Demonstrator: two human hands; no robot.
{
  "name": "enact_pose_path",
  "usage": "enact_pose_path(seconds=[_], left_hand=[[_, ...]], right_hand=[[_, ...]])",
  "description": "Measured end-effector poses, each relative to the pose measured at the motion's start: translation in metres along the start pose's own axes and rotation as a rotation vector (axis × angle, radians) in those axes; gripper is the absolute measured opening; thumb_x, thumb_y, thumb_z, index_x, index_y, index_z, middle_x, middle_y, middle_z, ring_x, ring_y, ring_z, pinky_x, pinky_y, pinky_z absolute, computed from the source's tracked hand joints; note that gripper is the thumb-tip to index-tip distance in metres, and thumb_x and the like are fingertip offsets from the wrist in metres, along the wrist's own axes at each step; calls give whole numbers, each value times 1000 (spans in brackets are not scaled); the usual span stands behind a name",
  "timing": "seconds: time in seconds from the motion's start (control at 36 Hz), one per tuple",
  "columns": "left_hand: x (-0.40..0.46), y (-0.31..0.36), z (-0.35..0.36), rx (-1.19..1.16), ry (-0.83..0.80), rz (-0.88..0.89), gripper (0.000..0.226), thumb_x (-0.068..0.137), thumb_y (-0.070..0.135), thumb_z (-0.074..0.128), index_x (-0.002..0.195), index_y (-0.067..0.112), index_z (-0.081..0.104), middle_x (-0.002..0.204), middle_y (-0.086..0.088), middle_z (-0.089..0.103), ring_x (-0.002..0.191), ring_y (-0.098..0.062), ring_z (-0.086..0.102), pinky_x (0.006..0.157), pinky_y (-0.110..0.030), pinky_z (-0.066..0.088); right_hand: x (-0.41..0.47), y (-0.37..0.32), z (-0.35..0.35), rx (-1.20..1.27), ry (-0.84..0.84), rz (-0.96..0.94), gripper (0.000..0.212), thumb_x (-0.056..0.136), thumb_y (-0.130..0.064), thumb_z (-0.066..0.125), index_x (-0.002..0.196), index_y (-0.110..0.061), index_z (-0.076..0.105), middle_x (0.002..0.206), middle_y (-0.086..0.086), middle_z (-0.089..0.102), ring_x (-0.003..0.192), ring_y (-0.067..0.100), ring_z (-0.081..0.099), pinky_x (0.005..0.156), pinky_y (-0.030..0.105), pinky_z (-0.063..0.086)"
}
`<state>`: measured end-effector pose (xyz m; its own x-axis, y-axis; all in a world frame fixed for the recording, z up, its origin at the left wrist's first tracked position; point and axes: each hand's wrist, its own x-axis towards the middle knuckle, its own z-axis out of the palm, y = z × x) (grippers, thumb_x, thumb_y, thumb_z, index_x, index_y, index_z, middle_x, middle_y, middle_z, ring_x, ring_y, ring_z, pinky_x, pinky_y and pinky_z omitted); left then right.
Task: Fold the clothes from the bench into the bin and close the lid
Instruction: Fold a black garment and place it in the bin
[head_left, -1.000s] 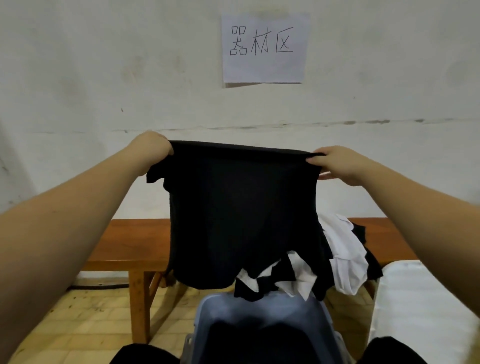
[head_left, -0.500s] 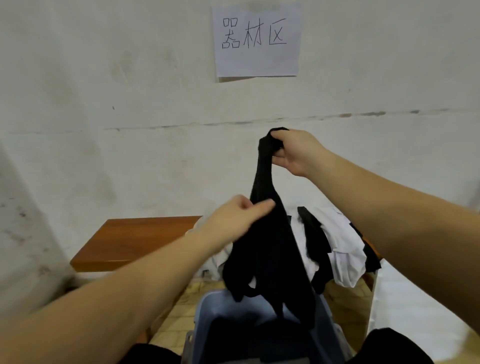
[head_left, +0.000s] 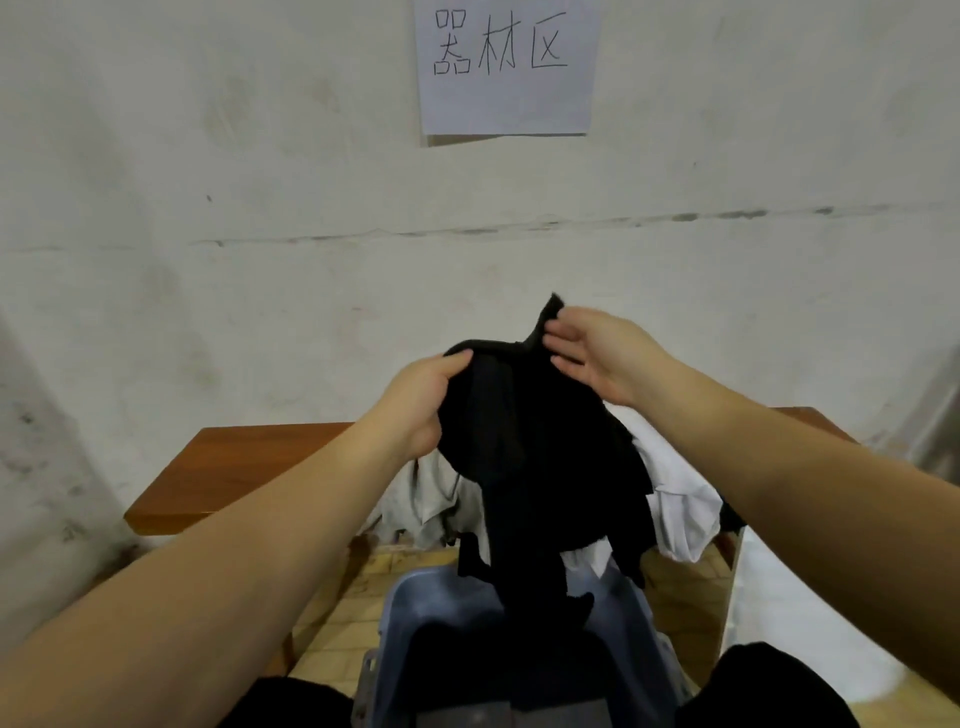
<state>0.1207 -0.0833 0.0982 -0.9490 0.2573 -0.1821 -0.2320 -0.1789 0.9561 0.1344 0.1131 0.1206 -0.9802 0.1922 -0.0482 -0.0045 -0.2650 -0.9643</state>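
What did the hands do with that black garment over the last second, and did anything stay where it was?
A second ago both hands held the black garment stretched wide. The left hand let go of its corner, dropped lower, and now grips the bunched cloth, while the right hand pinches the top corner, lower than before. The garment went from spread flat to doubled up. The clothes pile on the bench and the bin stayed put.

We saw a wooden bench (head_left: 234, 467) against the wall, a heap of white and black clothes (head_left: 680, 514) lying on it.
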Motion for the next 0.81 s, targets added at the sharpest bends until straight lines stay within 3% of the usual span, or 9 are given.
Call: enact_pose_path(seconds=[0.08,0.17,0.22,0.33,0.42,0.56,0.67,0.72,0.81], left_hand=[[4,7,7,-23,-20,-27,32,98,27,57,115,1,68,112,-16,72,102,-28,69,89,-38,54],[6,11,10,-4,-9,-18,33,97,29,60,110,0,69,107,-15,74,99,-29,71,91,-40,54],[6,12,11,12,-4,-9,31,98,28,60,105,0,70,99,-14,75,93,-28,72,84,-39,56],[6,13,8,115,25,-2,32,97,32,61,101,1,69,99,-14,73,93,-30,71,84,-41,56],[10,15,-1,278,61,54,35,97,38,59,105,5,67,106,-13,71,97,-30,69,93,-44,54],[8,15,-15,635,21,141,52,100,52,47,104,6,69,104,-12,71,97,-27,69,93,-41,53],[-1,13,-12,998,17,150,68,96,68,36,90,10,72,89,-9,70,82,-22,65,65,-30,46],[-3,10,-9,1101,-1,100,75,93,75,31,82,11,69,84,-9,68,77,-21,63,61,-31,42],[-8,7,-4,1033,-28,87,75,94,74,23,90,16,69,100,-6,69,86,-20,62,71,-31,44]], right_hand=[[-14,26,7,-174,-9,-2,10,101,-28,53,101,-20,59,103,1,63,89,13,63,72,26,51],[-26,44,12,-286,-103,9,35,101,-45,48,102,-14,62,92,3,63,81,19,61,74,31,53],[-31,52,13,-325,-223,79,46,98,-56,46,110,-16,67,99,2,72,87,21,68,78,34,55],[-37,58,7,-490,-392,113,34,96,-41,59,118,-15,65,94,-2,72,82,12,64,76,29,47],[-34,52,0,-517,-373,89,31,95,-30,64,118,-10,65,99,9,71,87,16,62,77,31,46],[-29,29,-1,-430,-290,-45,7,95,-26,63,94,-21,68,76,-8,66,68,11,54,60,23,40],[-26,8,10,-284,-201,-136,24,95,-25,65,118,-19,60,83,0,71,61,12,57,51,22,41],[-28,-2,17,-234,-158,-187,33,94,-24,66,126,-23,56,87,2,69,61,13,60,52,24,42],[-29,-14,29,-170,-181,-226,20,98,-22,59,118,-27,62,90,0,63,65,11,64,55,23,43]])
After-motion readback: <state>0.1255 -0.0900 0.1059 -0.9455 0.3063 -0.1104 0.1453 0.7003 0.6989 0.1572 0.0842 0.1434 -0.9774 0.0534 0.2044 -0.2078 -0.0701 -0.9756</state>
